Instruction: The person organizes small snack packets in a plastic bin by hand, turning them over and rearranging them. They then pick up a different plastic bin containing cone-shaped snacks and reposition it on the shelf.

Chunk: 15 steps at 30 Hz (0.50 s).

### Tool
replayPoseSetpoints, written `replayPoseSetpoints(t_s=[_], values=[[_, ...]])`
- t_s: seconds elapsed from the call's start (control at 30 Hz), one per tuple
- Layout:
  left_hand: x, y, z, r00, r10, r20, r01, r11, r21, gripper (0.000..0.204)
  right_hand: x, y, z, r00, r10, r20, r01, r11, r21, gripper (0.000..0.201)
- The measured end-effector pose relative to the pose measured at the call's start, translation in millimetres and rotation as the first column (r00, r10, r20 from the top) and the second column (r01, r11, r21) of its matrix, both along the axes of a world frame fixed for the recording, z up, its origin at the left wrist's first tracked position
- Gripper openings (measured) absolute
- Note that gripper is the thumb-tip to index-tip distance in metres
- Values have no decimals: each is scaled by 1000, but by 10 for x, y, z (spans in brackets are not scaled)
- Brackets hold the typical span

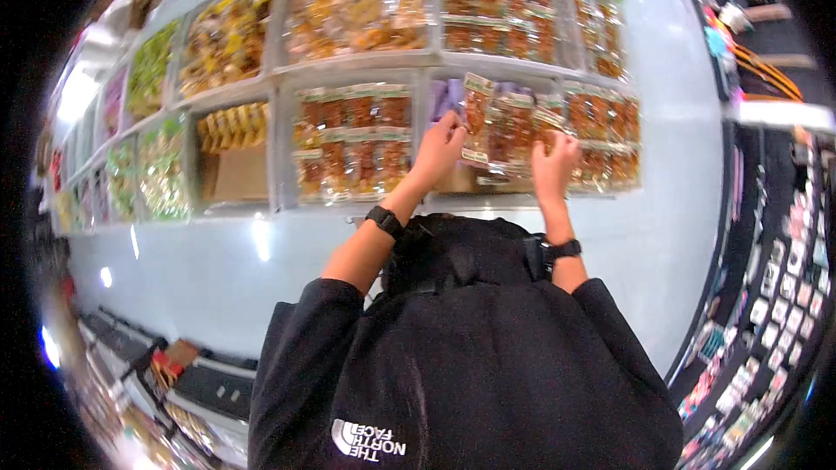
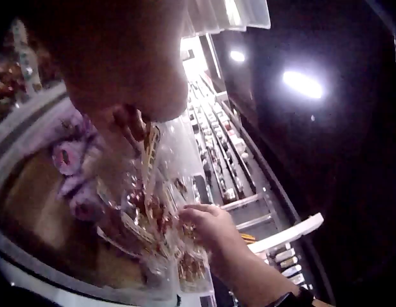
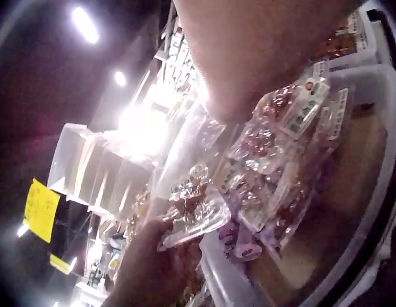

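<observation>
My left hand (image 1: 441, 152) pinches a clear snack packet (image 1: 476, 117) with reddish-brown contents and pale printed label strips; the packet stands upright over a bin. To its right, my right hand (image 1: 556, 167) grips the edge of another such packet (image 1: 549, 119). Between the hands, similar packets (image 1: 511, 126) lean together in the same bin. In the right wrist view the right hand's fingertips are hidden behind the packets (image 3: 268, 137). Purple packs (image 2: 73, 160) lie behind the packets, beside the bin's brown cardboard bottom (image 2: 51, 224).
Clear bins of packaged snacks stand in two rows; the neighbouring bins hold more reddish-brown packets (image 1: 353, 135) and yellow packs (image 1: 233, 126). A raised plastic rim (image 3: 383, 153) borders the working bin. Racks of small goods (image 1: 775, 296) stand off to the right, across the pale floor (image 1: 662, 157).
</observation>
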<state>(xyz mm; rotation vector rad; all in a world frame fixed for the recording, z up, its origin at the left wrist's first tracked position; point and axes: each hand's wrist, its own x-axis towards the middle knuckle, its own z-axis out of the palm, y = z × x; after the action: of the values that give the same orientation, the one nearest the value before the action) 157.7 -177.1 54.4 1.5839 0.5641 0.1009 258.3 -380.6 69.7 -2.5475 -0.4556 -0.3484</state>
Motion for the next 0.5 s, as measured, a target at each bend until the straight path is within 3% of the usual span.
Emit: replayPoseSetpoints(t_s=[0.03, 0.07, 0.13, 0.17, 0.2, 0.23, 0.33, 0.37, 0.4, 0.47, 0.5], values=[[-127, 113, 50, 999, -4, 47, 1, 997, 73, 13, -18, 190, 187, 951, 63, -303, 13, 970, 242, 23], [-244, 189, 94, 995, -19, 93, 5, 990, 141, 14, -26, 352, 142, 945, 97, -311, -17, 967, 253, 23], [-460, 339, 66, 994, 53, 94, -62, 994, 92, 12, -42, 688, 149, 673, 437, -597, -75, 843, 532, 29], [-561, 406, 57, 984, 80, 156, -86, 996, 36, 10, -116, 869, 171, 581, 450, -678, -92, 864, 495, 37], [-660, 483, 34, 970, 110, 218, -108, 994, -22, 9, -176, 1032, -40, 550, 488, -678, -128, 851, 509, 42], [-760, 575, -106, 973, 97, 211, -75, 991, -110, 8, -294, 1265, 58, 489, 481, -728, -138, 866, 480, 45], [-1010, 761, -120, 980, 161, 120, -147, 983, -112, 9, -515, 1784, -17, 284, 544, -790, -50, 831, 554, 44], [-1072, 828, -158, 966, 210, 148, -181, 965, -191, 10, -546, 1909, -71, 268, 549, -791, -77, 831, 551, 44], [-1137, 900, -82, 973, 228, 31, -220, 961, -170, 11, -570, 2016, -214, 239, 578, -780, -79, 812, 578, 37], [-1210, 1025, -296, 934, 350, -67, -345, 936, 73, 13, -602, 2220, -474, 192, 606, -772, -96, 795, 599, 30], [-1247, 1043, -277, 926, 372, -71, -367, 927, 70, 13, -626, 2340, -517, 258, 557, -789, -110, 828, 549, 27]])
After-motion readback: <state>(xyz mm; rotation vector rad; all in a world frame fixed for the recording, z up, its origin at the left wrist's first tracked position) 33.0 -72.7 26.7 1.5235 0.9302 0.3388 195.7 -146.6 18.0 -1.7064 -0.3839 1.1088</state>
